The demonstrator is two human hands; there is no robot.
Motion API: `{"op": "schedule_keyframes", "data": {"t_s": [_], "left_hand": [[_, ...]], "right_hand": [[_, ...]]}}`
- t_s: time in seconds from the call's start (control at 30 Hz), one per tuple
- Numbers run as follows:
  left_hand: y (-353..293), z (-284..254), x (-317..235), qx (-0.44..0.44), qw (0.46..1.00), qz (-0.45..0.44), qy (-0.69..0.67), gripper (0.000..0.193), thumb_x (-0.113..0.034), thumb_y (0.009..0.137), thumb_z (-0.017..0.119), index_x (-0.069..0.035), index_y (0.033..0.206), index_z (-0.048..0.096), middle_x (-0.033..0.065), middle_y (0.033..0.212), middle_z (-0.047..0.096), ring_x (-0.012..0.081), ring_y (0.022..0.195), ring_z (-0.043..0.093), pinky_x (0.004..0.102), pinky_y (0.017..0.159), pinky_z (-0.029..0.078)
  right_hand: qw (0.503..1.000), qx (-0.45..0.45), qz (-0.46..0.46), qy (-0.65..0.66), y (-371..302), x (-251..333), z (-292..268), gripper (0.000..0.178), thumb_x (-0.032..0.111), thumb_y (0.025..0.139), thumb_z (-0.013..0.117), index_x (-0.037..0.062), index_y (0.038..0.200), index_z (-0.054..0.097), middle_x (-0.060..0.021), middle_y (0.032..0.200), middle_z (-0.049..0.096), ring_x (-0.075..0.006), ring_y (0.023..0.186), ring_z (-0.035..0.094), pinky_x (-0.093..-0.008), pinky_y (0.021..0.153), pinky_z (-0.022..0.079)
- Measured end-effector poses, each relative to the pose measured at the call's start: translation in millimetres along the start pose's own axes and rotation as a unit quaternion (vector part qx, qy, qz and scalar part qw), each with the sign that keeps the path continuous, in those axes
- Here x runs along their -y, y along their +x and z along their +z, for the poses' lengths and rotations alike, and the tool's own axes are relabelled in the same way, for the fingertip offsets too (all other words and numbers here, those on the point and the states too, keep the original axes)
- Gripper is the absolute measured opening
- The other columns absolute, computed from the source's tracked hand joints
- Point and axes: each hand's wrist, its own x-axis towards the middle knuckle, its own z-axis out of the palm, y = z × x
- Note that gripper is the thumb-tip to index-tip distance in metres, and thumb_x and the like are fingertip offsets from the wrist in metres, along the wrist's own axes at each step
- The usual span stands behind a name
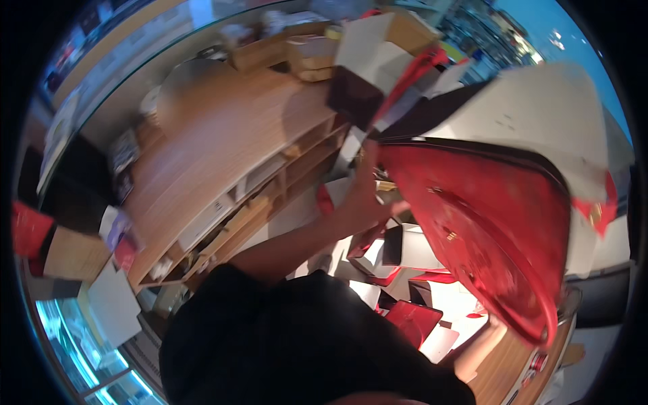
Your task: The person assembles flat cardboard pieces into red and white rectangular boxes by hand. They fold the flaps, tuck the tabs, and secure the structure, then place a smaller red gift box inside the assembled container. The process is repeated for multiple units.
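A large red handbag (493, 223) with a curved red handle and small gold-coloured fittings is held up, tilted, at the right of the head view. My left hand (374, 196) grips it by its upper left edge, thumb and fingers either side. At its lower edge is my right hand (496, 327), closed against the bag and partly hidden by it. Directly behind the bag rises a big cream-coloured sheet or bag (547, 115), blurred by motion. Below, among white boxes or bags (412, 246), lies a smaller dark red flat item (413, 320).
A wooden counter (229, 128) with open shelves runs along the left, with a tan cardboard box (314, 57) at its far end. A brown box (74, 253) and a lit glass case (81, 344) stand at the left. More wooden surface (499, 368) lies at lower right.
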Motion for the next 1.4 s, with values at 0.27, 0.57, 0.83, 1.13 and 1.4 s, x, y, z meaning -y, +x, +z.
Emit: {"op": "schedule_keyframes", "data": {"t_s": [0.27, 0.57, 0.83, 1.13, 1.4], "left_hand": [[-223.5, -207.2, 85.4, -0.338, 0.933, -0.121, -0.018, 0.075, -0.001, 0.082, 0.059, -0.009, 0.140, 0.012, 0.0119, 0.135, 0.029, 0.0261, 0.121, 0.036, 0.0374, 0.095, 0.038], [-319.7, -300.2, 152.7, -0.540, 0.833, -0.120, 0.010, 0.069, 0.000, 0.080, 0.058, 0.000, 0.136, 0.018, 0.0147, 0.131, 0.037, 0.0227, 0.122, 0.038, 0.0326, 0.098, 0.033], [-332.9, -334.4, 159.2, -0.494, 0.838, -0.229, 0.038, 0.046, -0.002, 0.084, 0.051, -0.004, 0.128, 0.038, 0.0113, 0.104, 0.059, 0.0204, 0.096, 0.057, 0.0305, 0.082, 0.045], [-599.8, -329.7, 150.9, -0.866, 0.179, -0.401, 0.239, 0.046, -0.021, 0.070, 0.066, 0.006, 0.105, 0.053, 0.0207, 0.098, 0.060, 0.0297, 0.091, 0.058, 0.0378, 0.078, 0.045], [-685.0, -394.6, 112.9, -0.936, 0.166, -0.286, -0.118, 0.029, -0.017, 0.077, 0.067, 0.004, 0.095, 0.056, 0.0124, 0.086, 0.062, 0.0220, 0.066, 0.062, 0.0306, 0.053, 0.049]], "right_hand": [[0.913, 0.401, 0.005, 0.073, 10.2, 108.6, 318.2, 0.037, 0.004, 0.073, 0.047, -0.0026, 0.109, 0.055, -0.0003, 0.082, 0.054, -0.0065, 0.070, 0.047, -0.0196, 0.061, 0.037], [0.759, 0.640, -0.038, 0.112, -1.0, 180.1, 591.4, 0.038, 0.030, 0.092, 0.040, 0.0105, 0.125, 0.044, -0.0070, 0.127, 0.048, -0.0243, 0.115, 0.047, -0.0435, 0.093, 0.040], [0.836, 0.406, 0.079, 0.362, 17.5, 110.5, 739.9, 0.028, 0.027, 0.087, 0.044, 0.0071, 0.105, 0.053, -0.0069, 0.103, 0.055, -0.0202, 0.095, 0.054, -0.0343, 0.083, 0.046], [0.610, 0.752, 0.000, -0.250, -122.2, 12.2, 657.3, 0.020, 0.017, 0.088, 0.051, -0.0007, 0.093, 0.059, -0.0099, 0.075, 0.062, -0.0171, 0.067, 0.061, -0.0279, 0.064, 0.050], [0.590, 0.763, -0.071, -0.256, -170.5, 50.4, 701.7, 0.021, 0.020, 0.090, 0.050, 0.0016, 0.100, 0.057, -0.0079, 0.079, 0.061, -0.0129, 0.068, 0.058, -0.0253, 0.063, 0.049]]}}
